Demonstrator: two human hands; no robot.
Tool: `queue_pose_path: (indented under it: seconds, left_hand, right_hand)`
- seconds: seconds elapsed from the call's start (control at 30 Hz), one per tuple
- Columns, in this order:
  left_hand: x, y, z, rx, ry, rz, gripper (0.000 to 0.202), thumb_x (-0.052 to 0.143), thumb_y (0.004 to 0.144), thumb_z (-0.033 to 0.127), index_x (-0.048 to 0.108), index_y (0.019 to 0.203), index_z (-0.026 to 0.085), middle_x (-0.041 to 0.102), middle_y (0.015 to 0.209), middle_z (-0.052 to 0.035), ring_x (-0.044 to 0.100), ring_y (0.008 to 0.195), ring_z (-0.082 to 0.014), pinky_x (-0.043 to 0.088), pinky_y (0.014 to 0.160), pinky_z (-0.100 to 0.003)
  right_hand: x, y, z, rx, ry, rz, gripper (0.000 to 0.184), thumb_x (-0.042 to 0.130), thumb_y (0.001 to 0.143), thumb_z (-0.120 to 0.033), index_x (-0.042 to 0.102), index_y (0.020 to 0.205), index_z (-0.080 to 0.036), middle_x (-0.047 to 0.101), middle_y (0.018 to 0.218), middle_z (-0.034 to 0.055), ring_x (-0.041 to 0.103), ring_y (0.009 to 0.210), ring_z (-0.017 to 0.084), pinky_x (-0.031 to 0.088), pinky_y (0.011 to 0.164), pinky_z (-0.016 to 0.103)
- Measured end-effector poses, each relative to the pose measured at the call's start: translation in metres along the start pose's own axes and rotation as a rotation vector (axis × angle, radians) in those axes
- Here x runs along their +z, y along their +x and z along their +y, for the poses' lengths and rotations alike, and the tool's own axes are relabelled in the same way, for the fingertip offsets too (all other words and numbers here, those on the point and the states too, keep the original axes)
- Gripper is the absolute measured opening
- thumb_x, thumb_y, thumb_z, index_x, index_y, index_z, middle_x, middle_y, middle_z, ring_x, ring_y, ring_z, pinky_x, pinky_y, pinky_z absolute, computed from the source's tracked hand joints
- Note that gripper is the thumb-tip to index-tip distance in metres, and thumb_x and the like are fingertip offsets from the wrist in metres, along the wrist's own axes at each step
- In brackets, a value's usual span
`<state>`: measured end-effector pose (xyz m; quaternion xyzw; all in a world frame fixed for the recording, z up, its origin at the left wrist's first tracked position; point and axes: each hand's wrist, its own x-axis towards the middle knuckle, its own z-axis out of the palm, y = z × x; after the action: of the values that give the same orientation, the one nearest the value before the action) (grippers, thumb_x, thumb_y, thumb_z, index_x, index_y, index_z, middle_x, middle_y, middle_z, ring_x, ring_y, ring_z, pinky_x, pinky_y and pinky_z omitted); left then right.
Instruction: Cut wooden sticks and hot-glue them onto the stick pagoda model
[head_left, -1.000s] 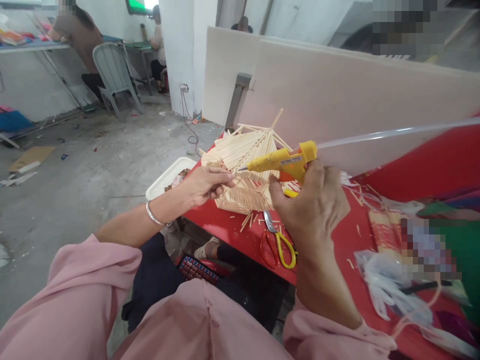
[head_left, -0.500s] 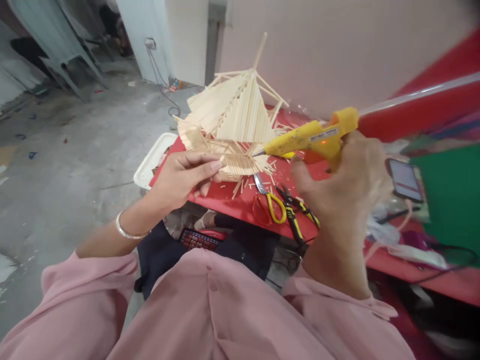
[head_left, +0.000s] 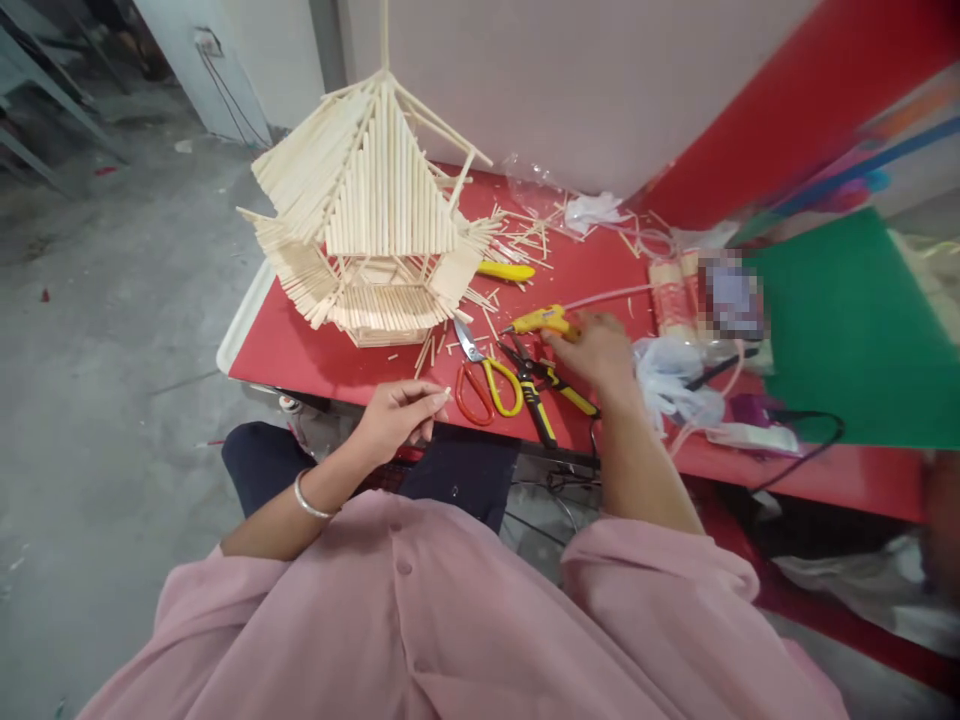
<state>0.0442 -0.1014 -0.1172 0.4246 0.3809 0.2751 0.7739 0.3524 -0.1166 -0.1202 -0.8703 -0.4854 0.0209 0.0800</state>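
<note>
A red desk [head_left: 285,340] carries a stick-built model house [head_left: 386,200], upright along its tall axis, straight ahead of the left hand and ahead-left of the right. The right hand [head_left: 596,355] touches the yellow glue gun [head_left: 540,320] at its handle; whether its fingers close around it cannot be told. The left hand [head_left: 405,420], nearer the model house, pinches a tiny pale stick piece [head_left: 448,393] between thumb and finger.

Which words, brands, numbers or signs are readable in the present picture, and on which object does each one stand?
No text can be read.
Yellow glue gun: label too small.
Cream-and-red packs: markings too blurred.
Pixelated object beside them: obscured, cannot tell.
</note>
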Motion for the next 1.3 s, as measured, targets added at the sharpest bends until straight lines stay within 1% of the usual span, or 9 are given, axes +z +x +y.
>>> queue_pose_path:
  seconds: [0.1,0.17,0.23,0.37,0.5,0.6,0.73,0.93,1.3]
  left_hand:
    - [0.0,0.005,-0.006,-0.003,0.007,0.041,0.035,0.082,0.067,0.045,0.071,0.079,0.015,0.067,0.064,0.0,0.052,0.042,-0.0045,0.033,0.037,-0.016]
    - [0.0,0.008,-0.01,0.01,0.011,0.054,0.034,0.081,0.069,0.046,0.071,0.081,0.015,0.068,0.066,0.0001,0.052,0.043,-0.0045,0.035,0.038,-0.016]
    - [0.002,0.01,-0.013,0.038,0.015,0.057,0.033,0.079,0.072,0.046,0.072,0.083,0.016,0.068,0.067,0.0003,0.052,0.044,-0.0045,0.035,0.039,-0.016]
    - [0.007,0.011,-0.015,0.073,0.064,0.073,0.03,0.077,0.074,0.045,0.072,0.084,0.017,0.068,0.069,0.0011,0.051,0.044,-0.0043,0.036,0.04,-0.017]
    - [0.008,0.008,-0.009,0.174,0.162,0.086,0.029,0.075,0.076,0.045,0.072,0.086,0.017,0.07,0.073,-0.0003,0.054,0.048,-0.0055,0.039,0.044,-0.018]
    - [0.008,0.006,-0.004,0.234,0.183,0.04,0.03,0.073,0.079,0.046,0.071,0.086,0.017,0.071,0.075,-0.0017,0.055,0.049,-0.0059,0.039,0.045,-0.018]
    - [0.01,0.01,-0.003,0.213,0.174,-0.077,0.035,0.07,0.082,0.052,0.07,0.086,0.017,0.062,0.059,0.0015,0.05,0.045,-0.0065,0.037,0.044,-0.019]
    - [0.015,0.02,-0.01,0.118,0.139,-0.192,0.042,0.074,0.076,0.057,0.066,0.091,0.018,0.061,0.057,0.002,0.053,0.047,-0.0085,0.039,0.046,-0.019]
    - [0.015,0.026,-0.001,0.09,0.203,-0.319,0.039,0.071,0.081,0.054,0.065,0.082,0.016,0.063,0.061,0.0,0.05,0.048,-0.0069,0.039,0.049,-0.019]
  right_hand:
    - [-0.001,-0.039,-0.025,-0.16,0.016,0.134,0.053,0.049,0.092,-0.048,0.061,0.128,-0.011,0.061,0.126,0.021,0.055,0.116,0.032,0.042,0.095,0.043]
    - [0.001,-0.069,-0.045,-0.288,0.088,-0.007,0.049,0.046,0.094,-0.045,0.06,0.13,-0.014,0.065,0.119,0.0169,0.06,0.108,0.028,0.046,0.089,0.038]
    - [0.008,-0.091,-0.065,-0.339,0.006,-0.134,0.052,0.047,0.093,-0.039,0.054,0.137,-0.012,0.065,0.116,0.0189,0.062,0.103,0.03,0.048,0.084,0.037]
    - [0.018,-0.101,-0.088,-0.299,-0.148,-0.208,0.06,0.044,0.089,-0.022,0.044,0.146,-0.005,0.064,0.113,0.0236,0.063,0.101,0.033,0.048,0.081,0.039]
    - [0.013,-0.093,-0.082,-0.21,-0.08,-0.2,0.064,0.049,0.085,-0.027,0.044,0.146,-0.008,0.068,0.107,0.0209,0.063,0.099,0.034,0.049,0.079,0.04]
    - [0.01,-0.102,-0.064,-0.227,0.197,-0.148,0.063,0.053,0.085,-0.036,0.046,0.144,-0.016,0.068,0.109,0.015,0.063,0.099,0.03,0.05,0.084,0.041]
    - [0.012,-0.132,-0.044,-0.296,0.606,-0.065,0.072,0.066,0.078,-0.054,0.049,0.136,-0.015,0.065,0.104,0.0106,0.061,0.092,0.023,0.052,0.084,0.038]
    - [0.011,-0.155,-0.045,-0.365,0.605,-0.053,0.059,0.067,0.08,-0.06,0.059,0.12,-0.017,0.064,0.097,0.0101,0.061,0.085,0.022,0.052,0.08,0.038]
    - [0.004,-0.152,-0.044,-0.33,0.97,-0.352,0.062,0.065,0.08,-0.062,0.061,0.122,-0.017,0.057,0.076,-0.0002,0.047,0.06,0.011,0.042,0.056,0.025]
